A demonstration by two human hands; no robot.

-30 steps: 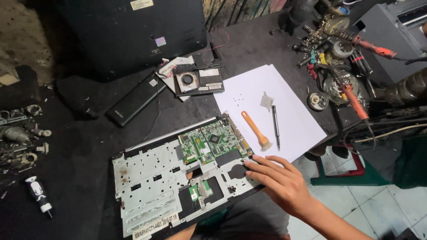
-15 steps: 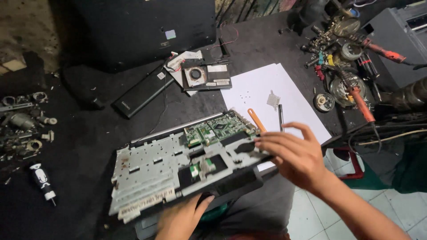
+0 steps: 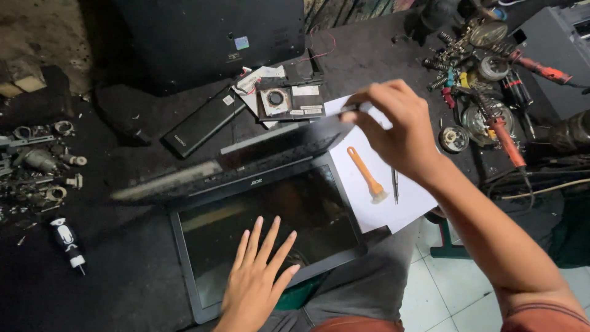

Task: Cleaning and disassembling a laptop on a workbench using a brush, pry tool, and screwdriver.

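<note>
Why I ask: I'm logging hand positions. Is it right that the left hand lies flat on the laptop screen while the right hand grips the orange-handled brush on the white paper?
Not quite. In the head view the left hand does lie flat on the laptop screen, but the right hand grips the raised laptop base by its corner. The orange-handled brush lies untouched on the white paper.

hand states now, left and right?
Left hand: open, fingers spread, palm flat on the laptop screen.
Right hand: closed, gripping the edge of the raised laptop base, which is motion-blurred.
</note>
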